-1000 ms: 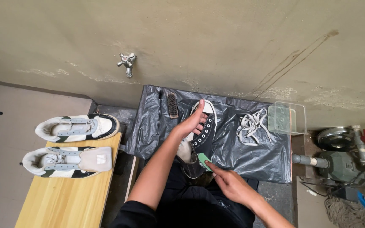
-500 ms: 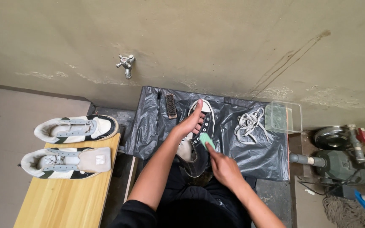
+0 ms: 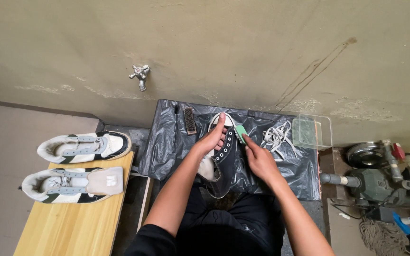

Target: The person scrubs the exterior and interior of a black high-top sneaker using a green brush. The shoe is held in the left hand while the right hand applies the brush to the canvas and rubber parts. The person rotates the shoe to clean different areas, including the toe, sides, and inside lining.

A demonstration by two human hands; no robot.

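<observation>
A black sneaker (image 3: pixel 224 159) lay on a black plastic sheet (image 3: pixel 281 175), its white toe toward the wall. The left hand (image 3: pixel 213 139) rested on its tongue and toe, fingers curled around them to steady it. The right hand (image 3: pixel 260 160) pinched a green sponge (image 3: pixel 241 134) in closed fingers, pressed against the shoe's right side near the toe. Loose white laces (image 3: pixel 276 136) lay just right of the sponge, with a clear plastic box (image 3: pixel 312 132) beyond them. A brush (image 3: pixel 189 120) lay left of the toe. A tap (image 3: pixel 140 76) stuck out of the wall. Two white sneakers (image 3: pixel 79 161) sat on a wooden bench (image 3: pixel 72 223) to the left.
</observation>
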